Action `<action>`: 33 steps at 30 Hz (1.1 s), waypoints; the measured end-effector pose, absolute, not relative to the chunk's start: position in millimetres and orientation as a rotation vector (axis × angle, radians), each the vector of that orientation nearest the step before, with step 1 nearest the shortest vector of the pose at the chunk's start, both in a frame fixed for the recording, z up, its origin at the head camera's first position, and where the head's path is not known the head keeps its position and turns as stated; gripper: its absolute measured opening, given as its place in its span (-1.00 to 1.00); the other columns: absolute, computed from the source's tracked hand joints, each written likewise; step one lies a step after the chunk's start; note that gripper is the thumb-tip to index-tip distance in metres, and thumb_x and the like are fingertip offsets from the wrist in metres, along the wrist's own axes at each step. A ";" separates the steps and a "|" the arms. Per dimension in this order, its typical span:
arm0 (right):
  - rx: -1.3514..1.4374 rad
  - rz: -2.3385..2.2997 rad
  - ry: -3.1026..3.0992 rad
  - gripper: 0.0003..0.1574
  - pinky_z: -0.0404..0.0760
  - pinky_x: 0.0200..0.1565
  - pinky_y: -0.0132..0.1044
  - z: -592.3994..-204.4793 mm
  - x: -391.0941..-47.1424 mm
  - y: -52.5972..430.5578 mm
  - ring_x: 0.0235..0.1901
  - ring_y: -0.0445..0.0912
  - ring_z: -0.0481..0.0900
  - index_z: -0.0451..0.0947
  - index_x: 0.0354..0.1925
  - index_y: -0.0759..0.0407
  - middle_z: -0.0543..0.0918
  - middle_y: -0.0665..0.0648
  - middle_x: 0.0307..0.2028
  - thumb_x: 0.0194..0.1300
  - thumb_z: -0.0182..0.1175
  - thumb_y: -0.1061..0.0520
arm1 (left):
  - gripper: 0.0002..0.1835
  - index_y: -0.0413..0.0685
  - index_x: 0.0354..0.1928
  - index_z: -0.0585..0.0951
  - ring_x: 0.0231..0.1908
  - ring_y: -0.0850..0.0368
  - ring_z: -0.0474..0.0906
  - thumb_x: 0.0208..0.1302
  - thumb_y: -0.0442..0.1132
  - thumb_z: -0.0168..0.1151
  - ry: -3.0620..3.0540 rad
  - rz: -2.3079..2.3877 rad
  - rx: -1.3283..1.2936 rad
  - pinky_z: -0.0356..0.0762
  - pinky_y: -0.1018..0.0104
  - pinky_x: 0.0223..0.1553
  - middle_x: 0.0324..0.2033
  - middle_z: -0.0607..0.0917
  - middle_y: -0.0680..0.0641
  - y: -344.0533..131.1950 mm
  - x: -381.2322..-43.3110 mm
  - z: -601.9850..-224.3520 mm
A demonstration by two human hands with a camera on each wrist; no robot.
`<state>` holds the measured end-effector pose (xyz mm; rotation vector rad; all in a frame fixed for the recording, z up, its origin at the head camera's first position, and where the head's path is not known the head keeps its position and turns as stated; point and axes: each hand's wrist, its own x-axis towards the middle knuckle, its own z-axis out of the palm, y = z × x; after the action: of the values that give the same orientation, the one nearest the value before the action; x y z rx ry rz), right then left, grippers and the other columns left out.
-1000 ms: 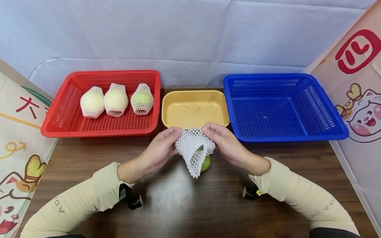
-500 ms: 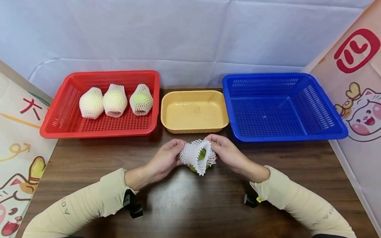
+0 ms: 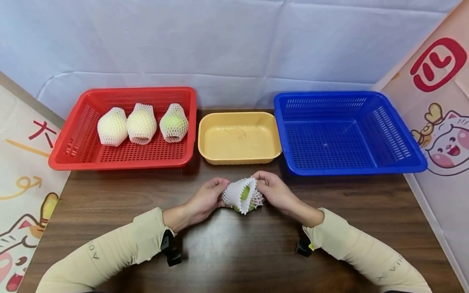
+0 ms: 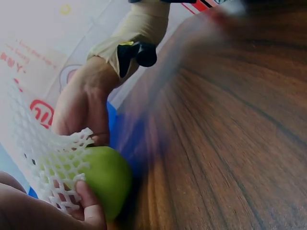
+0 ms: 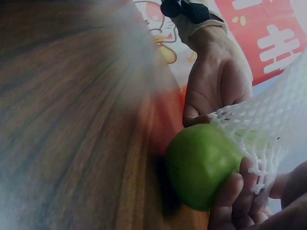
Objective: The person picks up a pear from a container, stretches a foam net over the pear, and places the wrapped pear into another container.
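A white foam fruit net (image 3: 234, 194) is partly over a smooth round green fruit (image 5: 196, 167) at the middle of the table. My left hand (image 3: 208, 199) pinches the net's edge on the left, thumb on top. On the opposite side my right hand (image 3: 275, 189) grips the net between thumb and fingers. Both wrist views show the fruit's lower part bare below the net's rim, with fingertips touching its side. Through the net's open end in the head view, some green skin shows. The exact kind of fruit cannot be told.
A red basket (image 3: 121, 165) at the back left holds three fruits in foam nets (image 3: 141, 124). Between it and the blue basket (image 3: 351, 169) at the back right stands a shallow yellow tray (image 3: 239, 156). Printed panels flank the brown wooden table (image 3: 234, 260).
Both hands have come down and nearer the body, bringing the net from above and behind the green fruit down over it. The baskets and the tray stay put.
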<state>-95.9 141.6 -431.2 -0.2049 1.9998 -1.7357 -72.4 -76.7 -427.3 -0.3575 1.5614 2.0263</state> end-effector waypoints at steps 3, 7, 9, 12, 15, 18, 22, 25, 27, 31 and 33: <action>-0.222 -1.725 2.025 -0.84 0.48 -0.42 -0.45 -434.5 -97.2 141.2 -0.50 -0.27 0.52 0.49 -0.12 0.48 0.62 0.01 -0.48 0.42 -0.01 0.40 | -0.76 -0.42 0.08 0.39 -0.29 0.17 0.53 0.61 -0.34 -0.14 1.601 2.028 -0.347 0.60 0.37 -0.30 -0.17 0.56 -0.14 -75.5 -73.0 -431.3; -0.258 -1.644 2.118 -0.90 0.47 -0.52 -0.43 -438.4 -97.2 141.7 -0.62 -0.24 0.47 0.47 -0.17 0.42 0.53 -0.01 -0.59 0.45 0.02 0.36 | -0.81 -0.41 0.02 0.39 -0.38 0.22 0.53 0.60 -0.36 -0.11 1.718 2.020 -0.295 0.57 0.40 -0.38 -0.27 0.57 -0.09 -74.2 -74.6 -437.2; -0.284 -1.584 2.181 -0.92 0.51 -0.56 -0.38 -439.6 -96.8 142.4 -0.67 -0.19 0.49 0.46 -0.20 0.36 0.50 -0.02 -0.62 0.47 0.03 0.34 | -0.83 -0.41 -0.02 0.41 -0.41 0.25 0.51 0.58 -0.38 -0.08 1.841 1.989 -0.245 0.52 0.42 -0.39 -0.33 0.57 -0.06 -74.0 -75.3 -440.3; -0.330 -1.505 2.263 -0.91 0.57 -0.57 -0.32 -440.5 -96.5 143.2 -0.69 -0.09 0.53 0.44 -0.23 0.29 0.45 0.00 -0.65 0.48 0.02 0.33 | -0.87 -0.40 -0.06 0.44 -0.47 0.25 0.47 0.54 -0.42 -0.05 2.055 1.880 -0.133 0.45 0.43 -0.40 -0.43 0.55 -0.02 -74.1 -76.4 -443.7; -0.391 -1.438 2.356 -0.91 0.57 -0.56 -0.31 -441.2 -96.5 144.0 -0.69 -0.05 0.55 0.48 -0.23 0.23 0.44 -0.01 -0.65 0.46 0.04 0.33 | -0.88 -0.34 -0.07 0.47 -0.49 0.21 0.45 0.51 -0.44 -0.05 2.303 1.685 0.052 0.44 0.36 -0.40 -0.47 0.53 -0.01 -75.1 -77.7 -444.7; -0.481 -1.384 2.452 -0.91 0.52 -0.53 -0.34 -442.9 -96.7 145.5 -0.68 -0.11 0.53 0.51 -0.17 0.20 0.44 -0.04 -0.64 0.42 0.09 0.34 | -0.88 -0.24 -0.07 0.51 -0.40 0.14 0.51 0.49 -0.44 0.00 2.517 1.490 0.238 0.51 0.24 -0.28 -0.41 0.56 -0.03 -76.9 -78.7 -445.1; -0.548 -1.387 2.501 -0.82 0.47 -0.53 -0.37 -444.7 -96.5 145.7 -0.67 -0.19 0.50 0.51 -0.12 0.18 0.47 -0.07 -0.64 0.35 0.10 0.38 | -0.87 -0.19 -0.07 0.58 -0.13 0.06 0.54 0.45 -0.45 0.08 2.649 1.413 0.414 0.54 0.10 -0.03 -0.17 0.60 -0.11 -80.5 -77.2 -445.7; -0.553 -1.411 2.488 -0.80 0.49 -0.55 -0.37 -445.9 -96.7 144.5 -0.67 -0.20 0.51 0.50 -0.14 0.17 0.48 -0.07 -0.63 0.33 0.07 0.39 | -0.72 -0.21 0.00 0.58 -0.04 0.03 0.53 0.32 -0.56 0.08 2.645 1.454 0.528 0.56 0.11 0.03 -0.04 0.58 -0.14 -85.0 -75.1 -445.5; -0.551 -1.418 2.480 -0.80 0.51 -0.55 -0.37 -446.4 -96.7 143.7 -0.66 -0.19 0.52 0.50 -0.14 0.17 0.49 -0.07 -0.63 0.34 0.07 0.39 | -0.55 -0.22 0.09 0.56 -0.01 0.03 0.54 0.16 -0.63 0.06 2.604 1.486 0.606 0.58 0.14 0.03 0.02 0.58 -0.13 -88.8 -72.8 -443.7; -0.548 -1.421 2.485 -0.80 0.52 -0.54 -0.36 -445.5 -96.8 143.4 -0.66 -0.16 0.52 0.50 -0.12 0.17 0.49 -0.07 -0.62 0.35 0.07 0.38 | -0.30 -0.22 0.31 0.43 0.07 0.03 0.54 0.01 -0.58 0.17 2.480 1.496 0.735 0.60 0.14 0.07 0.14 0.57 -0.13 -93.6 -66.6 -437.7; -0.547 -1.426 2.485 -0.80 0.52 -0.55 -0.35 -445.2 -96.8 143.6 -0.66 -0.14 0.53 0.50 -0.10 0.19 0.49 -0.06 -0.62 0.36 0.08 0.38 | -0.28 -0.19 0.37 0.38 0.14 0.04 0.51 0.11 -0.44 0.31 2.473 1.447 0.752 0.54 0.10 0.18 0.19 0.55 -0.11 -92.7 -63.8 -434.1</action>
<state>-96.8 143.6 -445.2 -0.5468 2.4848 -1.4264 -63.8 -92.7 -434.1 0.7517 2.4731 1.4472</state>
